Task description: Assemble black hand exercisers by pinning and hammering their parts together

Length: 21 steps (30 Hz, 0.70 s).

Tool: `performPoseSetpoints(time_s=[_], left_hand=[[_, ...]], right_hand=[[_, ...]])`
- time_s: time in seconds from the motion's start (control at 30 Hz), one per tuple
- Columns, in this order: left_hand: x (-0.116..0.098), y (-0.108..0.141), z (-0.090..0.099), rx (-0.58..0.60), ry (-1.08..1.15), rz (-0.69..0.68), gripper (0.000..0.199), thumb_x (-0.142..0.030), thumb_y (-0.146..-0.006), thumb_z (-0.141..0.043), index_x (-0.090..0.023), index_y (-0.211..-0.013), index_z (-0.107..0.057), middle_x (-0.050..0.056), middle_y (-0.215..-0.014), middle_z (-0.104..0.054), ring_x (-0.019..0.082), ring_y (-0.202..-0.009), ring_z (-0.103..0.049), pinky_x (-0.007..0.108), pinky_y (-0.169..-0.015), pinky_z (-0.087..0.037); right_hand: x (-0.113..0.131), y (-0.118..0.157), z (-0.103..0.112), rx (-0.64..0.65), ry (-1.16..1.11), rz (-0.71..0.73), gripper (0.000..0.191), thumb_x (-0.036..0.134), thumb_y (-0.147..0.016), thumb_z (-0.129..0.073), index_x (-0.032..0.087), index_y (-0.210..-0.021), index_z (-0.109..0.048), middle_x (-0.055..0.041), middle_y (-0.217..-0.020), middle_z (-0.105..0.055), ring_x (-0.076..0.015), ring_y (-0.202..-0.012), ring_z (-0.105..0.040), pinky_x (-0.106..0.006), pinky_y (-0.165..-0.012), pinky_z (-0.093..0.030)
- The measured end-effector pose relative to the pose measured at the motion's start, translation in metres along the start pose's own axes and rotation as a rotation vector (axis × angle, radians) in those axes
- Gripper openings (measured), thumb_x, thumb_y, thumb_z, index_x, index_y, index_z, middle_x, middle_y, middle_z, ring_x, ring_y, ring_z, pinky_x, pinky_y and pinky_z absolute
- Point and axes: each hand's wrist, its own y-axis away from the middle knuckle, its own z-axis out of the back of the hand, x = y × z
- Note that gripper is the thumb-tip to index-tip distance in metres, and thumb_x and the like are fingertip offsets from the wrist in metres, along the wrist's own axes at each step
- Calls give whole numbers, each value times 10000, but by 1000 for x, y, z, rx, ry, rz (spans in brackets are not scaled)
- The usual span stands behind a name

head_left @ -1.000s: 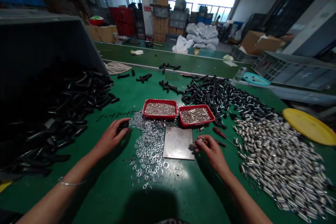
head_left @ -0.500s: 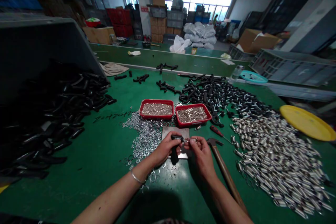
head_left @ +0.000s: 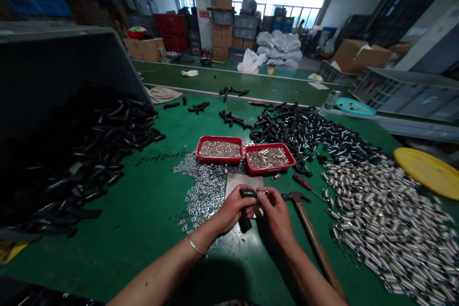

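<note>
My left hand (head_left: 231, 208) is closed around a black plastic handle (head_left: 245, 224), whose lower end sticks out below the fingers. Pinched in my right hand (head_left: 275, 210) is a small metal spring (head_left: 263, 192), held against the handle's upper end; the fingers partly hide where they meet. Both hands are over a flat metal plate (head_left: 235, 181) on the green table. Just beyond it stand two red trays, one with tiny metal parts (head_left: 219, 149) and one with small metal pins (head_left: 268, 158). Loose metal washers (head_left: 204, 193) spread left of the plate.
On the right lie a hammer (head_left: 313, 234), a screwdriver (head_left: 302, 181), a heap of metal springs (head_left: 390, 220) and a yellow lid (head_left: 426, 172). Black parts with bolts (head_left: 304, 129) pile up behind. At left, black handles (head_left: 118, 129) spill from a tipped grey bin (head_left: 125, 57).
The spring and the black handle have come closer together, now meeting end to end. The whole view has shifted slightly, so things appear further right.
</note>
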Motion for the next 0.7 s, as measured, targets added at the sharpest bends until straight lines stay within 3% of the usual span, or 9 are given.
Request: performPoseSetpoints(time_s=[0.13,0.2,0.27,0.37,0.47,0.57,0.7], left_hand=[[-3,6,-2,265,-76,231,445,-420,-818,-720,-218,-1111,-453,-32,-690,-596,22,-392,-331,155,-401,-260],[-7,7,1,290,-110,230,375,-483,-874,-621,-201,-1073,-476,12,-716,-641,18,-359,-290,161,-368,-223],[-13,8,6,213,-160,145,316,-462,-884,-585,-182,-1006,-506,32,-729,-663,20,-346,-290,172,-352,-219],[-26,10,17,-30,-197,-73,265,-420,-860,-605,-175,-924,-527,23,-761,-673,24,-373,-350,179,-380,-275],[-42,12,28,-218,-198,-212,282,-448,-867,-605,-178,-883,-525,19,-805,-681,45,-457,-457,193,-478,-385],[-54,16,35,-253,-276,-229,304,-469,-871,-610,-174,-905,-546,28,-830,-689,63,-516,-509,204,-543,-420],[-56,20,41,-297,-412,-222,324,-476,-866,-635,-165,-917,-559,34,-797,-694,57,-503,-463,184,-510,-356]], right_hand=[[4,-12,5,208,-1,-51,234,439,-854,-676,213,-910,-651,-14,-891,-657,-180,-824,-602,-292,-759,-468],[10,-24,5,348,76,-51,241,448,-896,-615,211,-922,-647,-18,-880,-651,-182,-798,-598,-303,-741,-475],[16,-41,3,403,288,70,269,436,-953,-518,207,-947,-658,-33,-884,-658,-198,-808,-596,-334,-757,-482],[22,-73,-5,431,855,514,250,305,-981,-470,188,-999,-690,-98,-1013,-675,-256,-976,-560,-412,-888,-447],[22,-103,-20,622,1372,881,193,187,-927,-537,160,-905,-727,-149,-1058,-668,-309,-1098,-490,-471,-992,-366],[20,-122,-33,737,1481,977,195,154,-890,-585,181,-767,-733,-122,-946,-682,-298,-1088,-488,-472,-1060,-296],[21,-135,-42,793,1467,1000,198,149,-901,-578,210,-789,-729,-81,-846,-698,-265,-1063,-499,-451,-1090,-252]])
